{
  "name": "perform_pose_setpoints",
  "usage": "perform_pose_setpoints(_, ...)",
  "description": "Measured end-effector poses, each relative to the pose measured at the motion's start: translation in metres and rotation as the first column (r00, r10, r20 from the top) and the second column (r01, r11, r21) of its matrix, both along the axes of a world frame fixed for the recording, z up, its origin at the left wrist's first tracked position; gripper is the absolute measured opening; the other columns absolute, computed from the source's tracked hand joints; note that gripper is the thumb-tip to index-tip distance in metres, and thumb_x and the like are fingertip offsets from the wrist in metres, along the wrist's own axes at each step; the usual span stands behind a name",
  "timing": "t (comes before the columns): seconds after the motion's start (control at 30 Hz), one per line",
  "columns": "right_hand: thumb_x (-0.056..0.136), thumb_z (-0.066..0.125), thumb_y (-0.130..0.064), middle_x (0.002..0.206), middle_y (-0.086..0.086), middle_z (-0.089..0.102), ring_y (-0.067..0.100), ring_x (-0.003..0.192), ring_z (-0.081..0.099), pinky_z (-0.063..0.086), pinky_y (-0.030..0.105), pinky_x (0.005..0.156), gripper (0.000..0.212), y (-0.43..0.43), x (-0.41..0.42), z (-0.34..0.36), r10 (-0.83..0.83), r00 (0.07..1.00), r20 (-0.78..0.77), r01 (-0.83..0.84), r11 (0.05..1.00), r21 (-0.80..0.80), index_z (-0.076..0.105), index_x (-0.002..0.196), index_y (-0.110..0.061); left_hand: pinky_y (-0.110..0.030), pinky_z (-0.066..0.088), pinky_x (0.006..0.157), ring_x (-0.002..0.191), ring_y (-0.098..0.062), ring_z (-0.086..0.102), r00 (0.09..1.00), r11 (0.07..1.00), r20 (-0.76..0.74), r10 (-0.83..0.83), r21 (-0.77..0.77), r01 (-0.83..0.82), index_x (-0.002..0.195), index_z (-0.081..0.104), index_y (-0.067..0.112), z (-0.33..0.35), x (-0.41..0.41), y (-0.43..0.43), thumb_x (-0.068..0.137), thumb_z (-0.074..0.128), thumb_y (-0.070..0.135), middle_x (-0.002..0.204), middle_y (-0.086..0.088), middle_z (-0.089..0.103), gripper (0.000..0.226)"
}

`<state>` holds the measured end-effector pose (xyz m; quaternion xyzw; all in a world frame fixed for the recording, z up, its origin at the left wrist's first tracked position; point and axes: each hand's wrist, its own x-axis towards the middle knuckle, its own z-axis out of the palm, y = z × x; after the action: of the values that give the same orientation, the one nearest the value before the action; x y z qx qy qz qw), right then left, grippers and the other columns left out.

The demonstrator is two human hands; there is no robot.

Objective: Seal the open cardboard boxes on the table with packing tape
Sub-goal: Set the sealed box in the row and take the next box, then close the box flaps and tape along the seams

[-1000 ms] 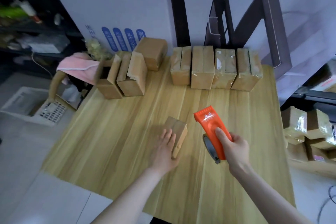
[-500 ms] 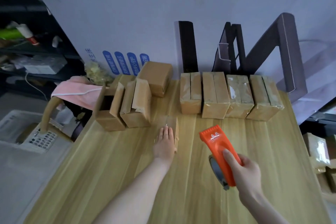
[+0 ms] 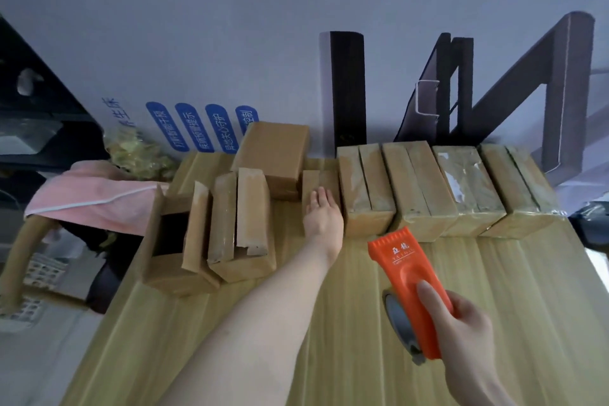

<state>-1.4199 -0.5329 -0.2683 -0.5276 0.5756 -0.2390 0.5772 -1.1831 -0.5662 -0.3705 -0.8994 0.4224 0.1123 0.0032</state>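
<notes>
Now the small box point(image 3: 318, 186) lay at the table's point(image 3: 296, 323) far edge, long axis pointing away, touching the taped row point(image 3: 441, 194); a second earlier it sat mid-table. The left hand point(image 3: 323, 217) rested flat on it, fingers extended, arm stretched forward. The right hand point(image 3: 461, 330) gripped the orange dispenser point(image 3: 408, 277), nose pointing away.
</notes>
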Motion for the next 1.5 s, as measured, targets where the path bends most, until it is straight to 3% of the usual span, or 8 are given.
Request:
perform_pose_setpoints(0.1,0.086,0.071,-0.025,0.051,0.026,0.058,0.031,0.041,0.054,0.05,0.051,0.04,0.032,0.001,0.006,-0.003,-0.015,0.998,-0.06,0.012,0.999,-0.051,0.067,0.066,0.0,-0.035,0.025,0.116,0.149,-0.027,0.001,0.997,1.0,-0.075,0.003,-0.011,-0.003,0.152,-0.001,0.002,0.012,0.013,-0.017,0.091,0.044,-0.006,0.161,-0.013,-0.004,0.076)
perform_pose_setpoints(0.23,0.087,0.07,-0.021,0.044,0.02,0.057,0.03,0.032,0.052,0.048,0.035,0.031,0.029,0.005,0.011,-0.002,-0.041,0.998,-0.056,0.04,0.999,-0.025,0.065,0.067,-0.001,-0.033,0.044,0.103,0.146,-0.022,0.02,0.971,0.99,-0.238,0.034,-0.128,-0.067,0.154,0.007,0.014,0.034,0.026,-0.005,0.089,0.058,0.013,0.162,-0.003,-0.002,0.083)
perform_pose_setpoints(0.33,0.087,0.07,-0.023,0.043,0.019,0.056,0.029,0.032,0.052,0.047,0.034,0.032,0.029,0.007,0.014,-0.003,-0.043,0.998,-0.037,0.043,0.999,-0.005,0.067,0.07,0.0,-0.036,0.045,0.104,0.143,-0.021,0.029,0.996,0.924,-0.082,0.033,-0.377,-0.062,0.152,0.017,0.016,0.049,0.035,0.029,0.092,0.058,0.015,0.162,-0.001,0.005,0.072)
perform_pose_setpoints(0.43,0.088,0.069,-0.021,0.04,0.017,0.054,0.027,0.03,0.05,0.042,0.028,0.03,0.03,0.011,0.017,0.0,-0.048,0.999,-0.007,0.048,0.999,0.011,0.066,0.069,0.001,-0.041,0.029,0.116,0.148,-0.024,0.013,0.983,0.869,0.082,0.166,-0.483,-0.106,0.152,0.017,0.013,0.054,0.053,0.069,0.092,0.058,0.017,0.161,-0.006,0.009,0.073)
perform_pose_setpoints(0.57,0.088,0.069,-0.023,0.043,0.019,0.055,0.028,0.031,0.051,0.044,0.03,0.03,0.033,0.021,0.018,0.003,-0.038,0.999,0.009,0.037,0.999,0.028,0.064,0.07,0.003,-0.049,0.008,0.12,0.148,-0.032,-0.004,0.938,0.924,0.046,0.344,-0.194,-0.329,0.153,-0.001,0.006,0.043,0.075,0.108,0.093,0.049,0.048,0.16,-0.018,-0.005,0.089)
perform_pose_setpoints(0.67,0.087,0.07,-0.026,0.05,0.027,0.056,0.032,0.035,0.054,0.049,0.036,0.036,0.034,0.028,0.013,0.005,-0.024,0.999,0.023,0.023,0.999,0.04,0.066,0.071,0.003,-0.051,0.002,0.12,0.147,-0.033,-0.009,0.932,0.931,0.011,0.362,-0.058,-0.361,0.152,-0.007,0.006,0.032,0.073,0.118,0.091,0.043,0.058,0.159,-0.02,-0.009,0.094)
perform_pose_setpoints(1.1,0.09,0.067,-0.024,0.045,0.015,0.058,0.025,0.032,0.054,0.044,0.028,0.029,0.034,0.041,-0.062,0.025,-0.012,0.998,0.068,0.009,0.999,0.042,0.063,0.078,0.007,-0.046,-0.008,0.119,0.146,-0.029,-0.017,0.983,0.982,-0.02,0.181,-0.059,-0.182,0.152,-0.01,0.008,0.032,-0.068,0.156,0.095,0.024,0.058,0.159,-0.016,-0.015,0.084)
perform_pose_setpoints(1.5,0.09,0.068,-0.027,0.05,0.018,0.06,0.029,0.037,0.056,0.045,0.029,0.032,0.036,0.029,-0.163,0.04,-0.052,0.994,0.098,0.048,0.998,0.05,0.062,0.078,0.006,-0.043,-0.016,0.116,0.144,-0.025,-0.025,0.983,0.983,-0.038,-0.179,0.031,0.18,0.151,-0.013,0.013,0.036,-0.223,0.161,0.09,0.004,0.06,0.155,-0.01,-0.025,0.079)
